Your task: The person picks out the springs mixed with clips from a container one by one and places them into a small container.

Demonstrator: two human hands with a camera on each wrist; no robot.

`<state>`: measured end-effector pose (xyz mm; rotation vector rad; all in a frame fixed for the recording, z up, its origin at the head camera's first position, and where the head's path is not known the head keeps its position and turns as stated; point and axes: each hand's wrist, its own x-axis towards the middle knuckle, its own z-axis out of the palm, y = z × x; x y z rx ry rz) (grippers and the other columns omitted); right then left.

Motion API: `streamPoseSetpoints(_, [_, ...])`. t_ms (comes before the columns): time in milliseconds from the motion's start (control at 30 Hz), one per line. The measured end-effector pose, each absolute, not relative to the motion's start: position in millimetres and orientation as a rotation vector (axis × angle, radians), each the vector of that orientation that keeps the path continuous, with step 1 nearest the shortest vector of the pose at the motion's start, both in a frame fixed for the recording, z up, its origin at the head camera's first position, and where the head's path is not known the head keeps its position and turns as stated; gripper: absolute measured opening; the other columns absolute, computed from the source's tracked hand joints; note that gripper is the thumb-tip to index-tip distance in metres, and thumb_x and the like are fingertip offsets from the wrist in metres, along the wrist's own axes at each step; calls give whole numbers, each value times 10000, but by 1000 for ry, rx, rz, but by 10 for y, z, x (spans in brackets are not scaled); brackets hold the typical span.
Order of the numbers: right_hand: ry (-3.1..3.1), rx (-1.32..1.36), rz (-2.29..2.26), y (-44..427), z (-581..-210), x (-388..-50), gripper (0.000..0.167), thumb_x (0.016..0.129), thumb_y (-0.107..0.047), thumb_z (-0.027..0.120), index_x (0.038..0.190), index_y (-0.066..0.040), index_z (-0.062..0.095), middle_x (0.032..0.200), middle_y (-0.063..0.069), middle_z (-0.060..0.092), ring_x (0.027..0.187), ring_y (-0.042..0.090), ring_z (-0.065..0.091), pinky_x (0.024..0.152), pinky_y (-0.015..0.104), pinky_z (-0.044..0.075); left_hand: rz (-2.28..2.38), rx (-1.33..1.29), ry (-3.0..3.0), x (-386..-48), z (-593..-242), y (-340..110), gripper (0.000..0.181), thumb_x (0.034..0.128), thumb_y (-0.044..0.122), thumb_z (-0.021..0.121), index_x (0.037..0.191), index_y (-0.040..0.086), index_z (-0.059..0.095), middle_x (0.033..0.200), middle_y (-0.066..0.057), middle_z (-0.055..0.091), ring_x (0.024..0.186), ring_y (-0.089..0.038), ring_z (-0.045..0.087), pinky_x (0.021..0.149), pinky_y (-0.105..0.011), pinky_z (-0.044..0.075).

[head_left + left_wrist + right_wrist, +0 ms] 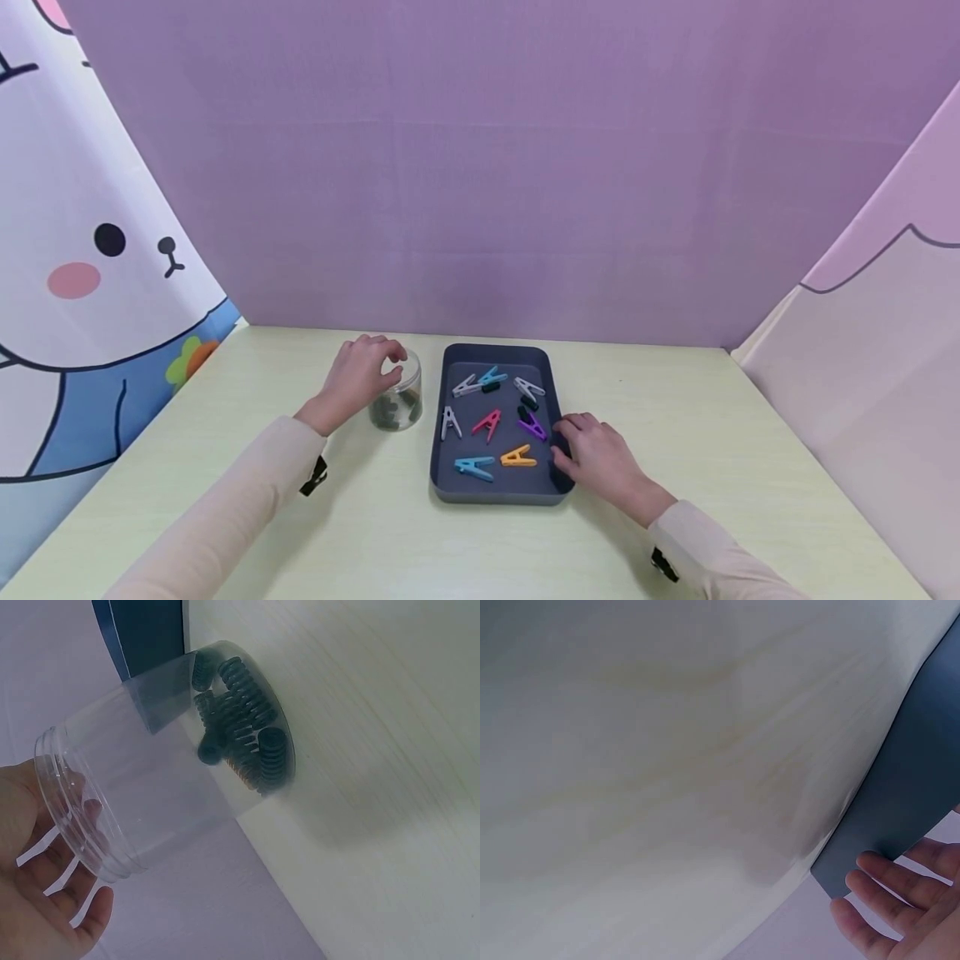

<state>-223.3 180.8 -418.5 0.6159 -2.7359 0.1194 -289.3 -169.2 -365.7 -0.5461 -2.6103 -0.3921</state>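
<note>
My left hand [354,375] hovers at the mouth of a clear jar [396,407], thumb and fingers apart, holding nothing visible. In the left wrist view, the fingers of that hand [45,870] are by the threaded rim of the jar [157,765], and several dark green springs [244,690] lie at its bottom. My right hand [603,458] is at the right edge of a dark grey tray [498,498]. The right wrist view has loosely bent fingers of this hand [907,907] against the outer wall of the tray [900,780].
Inside the tray lie several plastic clips: white [450,422], blue [474,467], red [488,424], purple [532,427] and orange [518,457]. Small dark pieces [491,387] lie among them. A purple cloth backdrop [480,183] rises behind the pale table [675,400].
</note>
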Motion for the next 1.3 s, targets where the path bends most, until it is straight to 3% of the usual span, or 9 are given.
streamPoseSetpoints(500, [-2715,634,129,1806,-4185,-2231,279,792,-286,644,976,-78,652,1027,59,644,953,212,588,753,382,510,-352,-578,-2564,-2889,-3590,-1644,168,777,177,664,939,136,666,891,-11,669,869,-240,585,747,-432,421])
streamPoseSetpoints(1300, [-2704,623,106,1807,-4209,-2248,281,786,-292,649,973,-82,654,1021,58,648,952,209,594,745,377,514,-335,-724,-2629,-2810,-3551,-1137,188,804,245,670,976,170,666,944,17,652,889,-201,561,794,-405,437])
